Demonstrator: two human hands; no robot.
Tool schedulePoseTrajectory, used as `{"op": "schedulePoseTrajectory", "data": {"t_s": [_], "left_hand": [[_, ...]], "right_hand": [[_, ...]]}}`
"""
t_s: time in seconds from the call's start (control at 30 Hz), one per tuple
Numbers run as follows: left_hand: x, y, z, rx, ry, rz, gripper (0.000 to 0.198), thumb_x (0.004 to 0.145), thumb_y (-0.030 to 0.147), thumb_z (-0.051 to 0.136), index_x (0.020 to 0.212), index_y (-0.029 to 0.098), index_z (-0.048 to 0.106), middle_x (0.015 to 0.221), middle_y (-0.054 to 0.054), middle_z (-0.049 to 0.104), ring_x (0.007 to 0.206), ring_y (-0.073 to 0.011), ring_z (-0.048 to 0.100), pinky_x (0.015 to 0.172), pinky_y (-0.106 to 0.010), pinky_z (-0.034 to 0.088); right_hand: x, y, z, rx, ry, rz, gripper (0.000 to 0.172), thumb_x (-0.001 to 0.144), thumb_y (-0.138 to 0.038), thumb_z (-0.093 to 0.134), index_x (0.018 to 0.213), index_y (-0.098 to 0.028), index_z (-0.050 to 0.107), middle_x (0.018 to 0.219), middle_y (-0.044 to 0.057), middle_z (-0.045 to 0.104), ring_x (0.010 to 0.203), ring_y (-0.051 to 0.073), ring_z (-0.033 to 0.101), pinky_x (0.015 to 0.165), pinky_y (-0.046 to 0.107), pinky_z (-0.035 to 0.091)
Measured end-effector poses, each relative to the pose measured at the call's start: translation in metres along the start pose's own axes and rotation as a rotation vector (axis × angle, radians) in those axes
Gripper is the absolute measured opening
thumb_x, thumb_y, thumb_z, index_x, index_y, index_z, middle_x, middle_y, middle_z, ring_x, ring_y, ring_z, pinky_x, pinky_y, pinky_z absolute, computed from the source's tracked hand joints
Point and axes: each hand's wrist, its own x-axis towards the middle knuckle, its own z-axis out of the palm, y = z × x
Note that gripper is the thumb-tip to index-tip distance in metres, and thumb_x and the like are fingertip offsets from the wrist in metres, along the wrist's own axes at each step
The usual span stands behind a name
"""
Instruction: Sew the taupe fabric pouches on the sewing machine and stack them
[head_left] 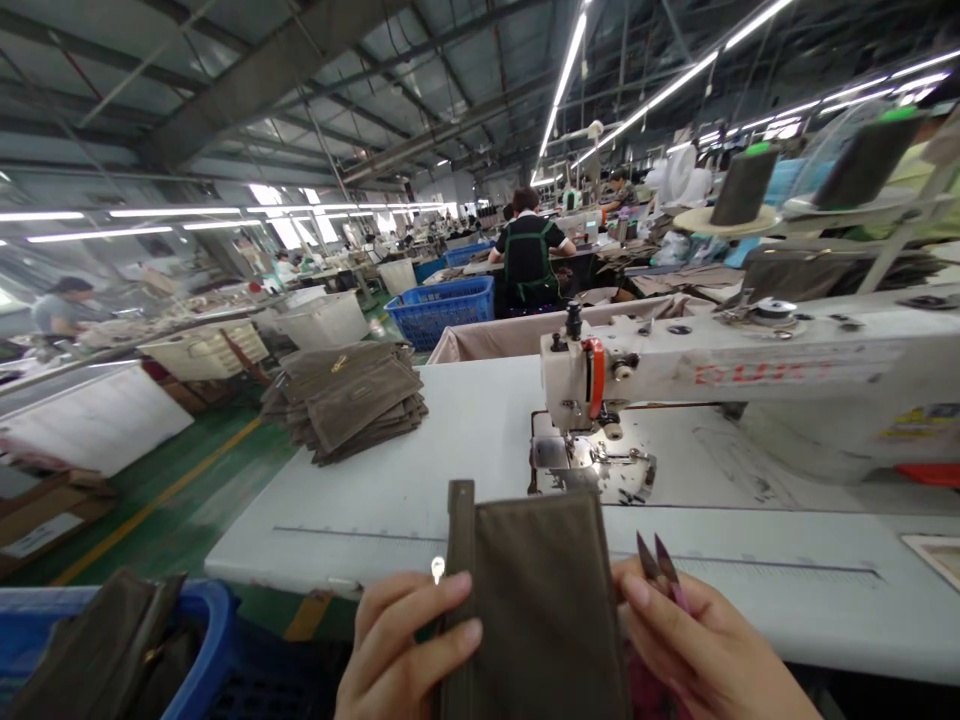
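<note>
A dark olive-brown fabric pouch [546, 595] is held upright in front of me, at the near edge of the sewing table [480, 420]. A narrow strap [461, 530] runs down its left side, and a small shiny metal piece [438, 569] shows beside that. My left hand [409, 640] grips the pouch's left edge, two fingers lying across the front. At the opposite edge, my right hand [694, 630] is closed around purple-handled thread snips [660, 570], blades pointing up and slightly apart. Its fingertips are at the pouch's side; whether they pinch the fabric is hard to tell.
A white sewing machine [712, 370] stands on the table's right half. Back left lies a stack of similar brown pieces [352, 395]. A blue basket [217, 640] with more pieces sits low left. Beyond the table, a person [529, 250] works near another blue basket [442, 305].
</note>
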Motion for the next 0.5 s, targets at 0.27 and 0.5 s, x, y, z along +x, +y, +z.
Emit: {"op": "schedulePoseTrajectory", "data": {"t_s": [0.27,0.5], "left_hand": [[0.003,-0.018,0.009,0.031,0.093,-0.338,0.011,0.084,0.012,0.068,0.083,0.021,0.073,0.105,-0.006,0.068,0.097,-0.0219,0.061,0.083,-0.04,0.048],[0.001,-0.019,0.008,0.04,0.102,-0.338,0.01,0.081,0.012,0.07,0.082,0.022,0.073,0.105,-0.006,0.069,0.097,-0.022,0.062,0.084,-0.04,0.048]], "right_hand": [[-0.01,0.021,0.006,-0.171,-0.232,0.119,0.038,0.068,-0.05,0.077,0.086,-0.017,0.07,0.072,0.004,0.065,0.071,0.02,0.06,0.072,0.031,0.047],[-0.008,0.025,0.0,-0.132,-0.199,0.123,0.037,0.069,-0.049,0.077,0.086,-0.017,0.068,0.075,0.005,0.066,0.074,0.02,0.061,0.074,0.031,0.049]]}}
